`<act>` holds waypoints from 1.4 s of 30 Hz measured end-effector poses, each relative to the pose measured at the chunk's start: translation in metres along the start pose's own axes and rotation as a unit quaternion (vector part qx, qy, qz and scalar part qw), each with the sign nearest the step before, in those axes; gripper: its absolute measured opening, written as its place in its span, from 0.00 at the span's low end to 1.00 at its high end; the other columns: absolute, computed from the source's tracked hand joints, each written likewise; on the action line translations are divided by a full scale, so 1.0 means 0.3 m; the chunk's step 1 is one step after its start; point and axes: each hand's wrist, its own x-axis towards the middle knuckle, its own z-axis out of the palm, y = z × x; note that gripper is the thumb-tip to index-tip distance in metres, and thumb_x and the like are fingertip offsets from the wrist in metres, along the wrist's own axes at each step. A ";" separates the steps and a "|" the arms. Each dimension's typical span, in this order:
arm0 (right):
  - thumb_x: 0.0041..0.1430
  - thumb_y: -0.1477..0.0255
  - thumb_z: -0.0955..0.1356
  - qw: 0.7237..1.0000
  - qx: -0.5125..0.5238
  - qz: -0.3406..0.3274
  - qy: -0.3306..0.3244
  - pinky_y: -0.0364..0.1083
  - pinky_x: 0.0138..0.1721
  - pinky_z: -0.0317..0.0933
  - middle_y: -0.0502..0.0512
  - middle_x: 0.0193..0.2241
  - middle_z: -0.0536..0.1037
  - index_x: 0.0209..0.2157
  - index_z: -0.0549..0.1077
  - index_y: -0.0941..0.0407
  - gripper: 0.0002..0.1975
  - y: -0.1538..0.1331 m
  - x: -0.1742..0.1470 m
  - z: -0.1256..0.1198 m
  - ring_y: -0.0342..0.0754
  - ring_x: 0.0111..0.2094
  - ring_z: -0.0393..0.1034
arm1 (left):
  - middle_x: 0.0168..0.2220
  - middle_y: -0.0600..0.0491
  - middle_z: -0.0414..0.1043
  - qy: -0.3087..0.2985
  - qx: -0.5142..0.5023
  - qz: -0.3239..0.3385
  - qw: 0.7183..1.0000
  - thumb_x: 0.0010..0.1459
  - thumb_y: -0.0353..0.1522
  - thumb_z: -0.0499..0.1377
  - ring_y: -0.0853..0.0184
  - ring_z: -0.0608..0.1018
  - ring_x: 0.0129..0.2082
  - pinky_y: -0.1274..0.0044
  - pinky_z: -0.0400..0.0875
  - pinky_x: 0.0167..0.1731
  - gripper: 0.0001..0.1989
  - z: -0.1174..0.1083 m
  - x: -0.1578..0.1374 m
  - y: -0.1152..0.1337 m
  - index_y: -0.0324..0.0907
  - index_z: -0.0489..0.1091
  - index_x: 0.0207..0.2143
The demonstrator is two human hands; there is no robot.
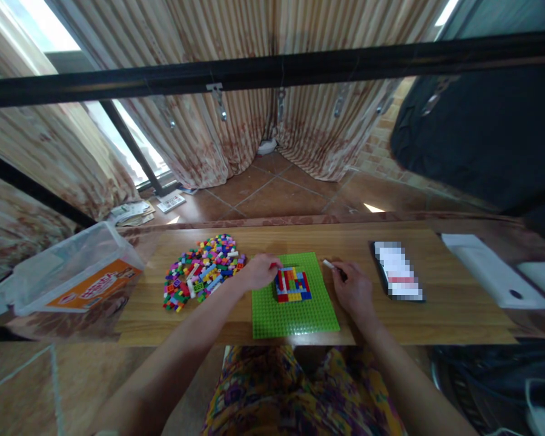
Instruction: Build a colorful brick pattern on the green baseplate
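The left hand (pixel 260 272) pinches a red brick (pixel 273 265), mostly hidden, over the studded green baseplate (pixel 295 324). The right hand (pixel 354 289) grips an oblong white brick (pixel 327 264).

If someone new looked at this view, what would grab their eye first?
Probably the bright heap of mixed bricks on the left side of the wooden table. Next, the green baseplate at the centre, bearing a multicoloured brick build, with the left hand at the build's far left corner. Right of the baseplate, the right hand holds a small white piece.
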 end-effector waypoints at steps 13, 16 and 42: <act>0.63 0.63 0.61 1.000 -0.003 0.002 0.001 0.49 0.40 0.62 0.60 0.35 0.77 0.37 0.76 0.57 0.16 -0.001 0.002 0.002 0.51 0.37 0.69 | 0.15 0.58 0.64 -0.018 -0.047 -0.055 0.997 0.55 0.37 0.56 0.73 0.64 0.19 0.80 0.55 0.22 0.16 -0.020 0.042 0.008 0.38 0.77 0.23; 0.63 0.63 0.62 1.000 -0.012 0.000 0.007 0.48 0.39 0.62 0.59 0.35 0.77 0.37 0.76 0.57 0.15 0.001 0.002 0.005 0.51 0.36 0.69 | 0.17 0.58 0.67 -0.029 -0.021 -0.090 0.995 0.53 0.39 0.59 0.73 0.65 0.20 0.81 0.55 0.22 0.14 -0.021 0.056 0.025 0.38 0.79 0.26; 0.63 0.60 0.60 0.999 0.022 0.010 -0.021 0.50 0.40 0.63 0.61 0.36 0.78 0.37 0.77 0.58 0.20 0.000 0.010 -0.014 0.53 0.38 0.71 | 0.15 0.57 0.64 0.116 -0.042 -0.146 0.981 0.55 0.32 0.56 0.71 0.68 0.20 0.80 0.56 0.22 0.14 -0.009 0.023 0.035 0.39 0.76 0.21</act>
